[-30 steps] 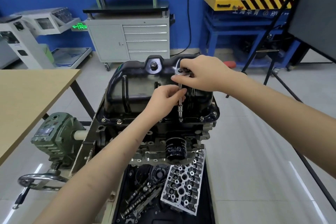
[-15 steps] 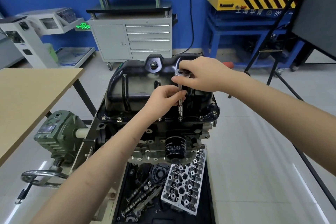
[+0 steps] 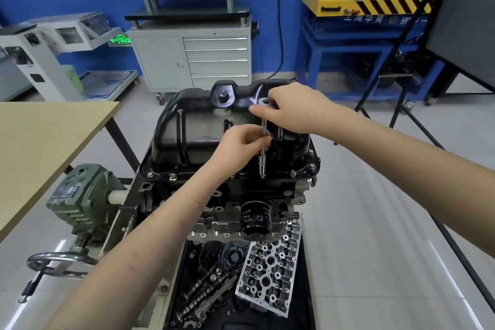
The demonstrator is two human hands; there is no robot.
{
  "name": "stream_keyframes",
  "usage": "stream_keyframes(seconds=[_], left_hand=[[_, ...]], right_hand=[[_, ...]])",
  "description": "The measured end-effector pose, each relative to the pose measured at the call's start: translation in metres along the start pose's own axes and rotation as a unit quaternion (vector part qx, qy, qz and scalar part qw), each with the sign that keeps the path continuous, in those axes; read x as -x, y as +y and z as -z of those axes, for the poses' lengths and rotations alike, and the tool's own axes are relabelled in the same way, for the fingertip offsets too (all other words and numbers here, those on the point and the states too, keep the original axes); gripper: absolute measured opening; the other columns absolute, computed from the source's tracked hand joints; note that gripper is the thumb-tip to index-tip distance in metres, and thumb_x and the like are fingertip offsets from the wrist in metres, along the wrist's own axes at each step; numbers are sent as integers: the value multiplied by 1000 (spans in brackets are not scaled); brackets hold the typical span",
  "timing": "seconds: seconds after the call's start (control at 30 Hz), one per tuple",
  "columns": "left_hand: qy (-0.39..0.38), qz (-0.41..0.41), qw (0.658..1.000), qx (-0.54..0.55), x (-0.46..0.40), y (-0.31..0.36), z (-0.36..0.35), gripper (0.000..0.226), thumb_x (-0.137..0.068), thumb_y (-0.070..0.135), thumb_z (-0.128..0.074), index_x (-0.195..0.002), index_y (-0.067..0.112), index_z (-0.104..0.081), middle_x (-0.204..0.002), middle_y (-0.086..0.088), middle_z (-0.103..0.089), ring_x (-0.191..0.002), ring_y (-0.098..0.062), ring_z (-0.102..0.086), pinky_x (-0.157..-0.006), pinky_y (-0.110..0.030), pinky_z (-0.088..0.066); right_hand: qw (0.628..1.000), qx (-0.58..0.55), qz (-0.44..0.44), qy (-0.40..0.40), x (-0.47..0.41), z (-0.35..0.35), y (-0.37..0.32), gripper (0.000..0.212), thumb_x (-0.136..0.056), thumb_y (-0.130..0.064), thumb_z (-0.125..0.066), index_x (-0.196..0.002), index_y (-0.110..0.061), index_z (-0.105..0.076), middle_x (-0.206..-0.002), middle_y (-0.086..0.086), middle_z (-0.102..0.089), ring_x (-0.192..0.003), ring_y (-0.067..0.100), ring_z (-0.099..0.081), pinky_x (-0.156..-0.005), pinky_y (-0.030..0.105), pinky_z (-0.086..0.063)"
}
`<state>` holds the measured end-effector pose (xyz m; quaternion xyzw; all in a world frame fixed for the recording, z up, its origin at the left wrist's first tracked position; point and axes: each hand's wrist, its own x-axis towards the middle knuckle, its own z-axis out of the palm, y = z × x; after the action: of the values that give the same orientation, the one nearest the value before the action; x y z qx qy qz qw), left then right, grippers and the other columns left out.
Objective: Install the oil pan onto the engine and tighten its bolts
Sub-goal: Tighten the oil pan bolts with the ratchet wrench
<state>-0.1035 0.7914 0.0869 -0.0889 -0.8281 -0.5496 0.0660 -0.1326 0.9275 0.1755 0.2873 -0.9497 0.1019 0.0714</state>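
Observation:
The black oil pan [image 3: 192,131] sits upside-up on the engine block [image 3: 219,211], with bolts along its near flange [image 3: 171,176]. A chrome ratchet with a long extension and socket [image 3: 262,161] stands upright on a flange bolt near the pan's front right. My right hand [image 3: 292,110] grips the ratchet head at the top. My left hand [image 3: 241,144] pinches the extension shaft midway down. The bolt under the socket is hidden.
A black oil filter [image 3: 255,220] juts from the block's front. Below lie a cylinder head [image 3: 270,268] and camshafts [image 3: 206,292] in a black tray. A wooden table [image 3: 45,147] stands left, a green gearbox with handwheel [image 3: 80,201] beside the stand, tripod legs [image 3: 375,99] right.
My right hand has turned the ratchet head slightly at the top of the extension. My left hand stays on the shaft. The socket remains on the same bolt.

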Motion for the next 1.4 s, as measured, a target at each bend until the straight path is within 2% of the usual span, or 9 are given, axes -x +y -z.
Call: stream_keyframes(seconds=[0.4, 0.47, 0.53, 0.7, 0.8, 0.9, 1.17, 1.33, 1.4], left_hand=[[24, 18, 999, -35, 7, 3, -4, 8, -87, 15, -61, -85, 10, -68, -82, -12, -71, -80, -22, -66, -84, -40, -53], [34, 16, 998, -46, 7, 4, -5, 12, -86, 16, -62, -87, 6, -68, -82, -12, -71, -83, -25, -67, -83, -41, -53], [41, 11, 997, -60, 6, 4, -5, 14, -86, 16, -63, -87, 3, -69, -81, -12, -71, -81, -25, -67, -81, -39, -54], [66, 3, 995, -70, 5, 2, -9, 12, -86, 16, -63, -85, 6, -69, -80, -9, -71, -71, -10, -63, -76, -22, -50], [99, -20, 990, -96, 7, 0, -12, 16, -86, 18, -64, -80, 4, -67, -71, -8, -68, -66, -17, -60, -68, -24, -47], [85, -28, 989, -119, 6, 1, -13, 23, -90, 17, -58, -77, -1, -65, -68, -21, -65, -65, -35, -58, -66, -37, -46], [53, -19, 991, -119, 8, 2, -9, 19, -90, 18, -56, -84, 3, -66, -77, -7, -70, -74, -21, -65, -76, -33, -51], [149, -32, 980, -129, 8, 9, -10, 17, -83, 21, -67, -84, 4, -71, -72, 1, -67, -63, -1, -56, -63, -4, -40], [143, -44, 977, -150, 7, 12, -11, 19, -85, 20, -65, -86, 2, -71, -76, -6, -70, -66, -8, -59, -64, -9, -41]], right_hand=[[988, -3, 97, -119, -4, 15, 7, 33, -92, -45, -44, -68, -23, -41, -69, -9, -41, -62, 8, -39, -53, 24, -24], [985, -15, 106, -134, -5, 22, 10, 16, -92, -37, -48, -95, -24, -57, -87, -8, -54, -80, 12, -48, -65, 24, -34], [986, -16, 96, -133, -4, 29, 12, 31, -91, -31, -51, -119, -20, -56, -101, -4, -59, -91, 14, -52, -73, 24, -37], [992, 15, 75, -97, -5, 24, 8, 37, -89, -41, -52, -93, -6, -62, -63, 0, -64, -53, 7, -54, -49, 21, -35], [994, 27, 74, -82, -5, 22, 4, 41, -85, -43, -57, -90, -2, -61, -59, -1, -54, -53, 11, -44, -46, 21, -30], [991, 30, 87, -98, -6, 30, 4, 27, -82, -38, -62, -94, -14, -60, -60, -10, -48, -56, 4, -42, -49, 23, -30], [988, 7, 99, -122, -4, 38, 8, 40, -83, -19, -65, -121, -28, -59, -99, -3, -66, -92, 14, -58, -83, 32, -47], [994, 42, 53, -84, -5, 33, 7, 42, -80, -49, -60, -83, -9, -68, -55, -4, -63, -49, 6, -54, -55, 25, -44], [995, 41, 38, -81, -6, 30, 7, 47, -80, -51, -56, -70, -6, -67, -51, 0, -64, -44, 5, -55, -59, 27, -48]])
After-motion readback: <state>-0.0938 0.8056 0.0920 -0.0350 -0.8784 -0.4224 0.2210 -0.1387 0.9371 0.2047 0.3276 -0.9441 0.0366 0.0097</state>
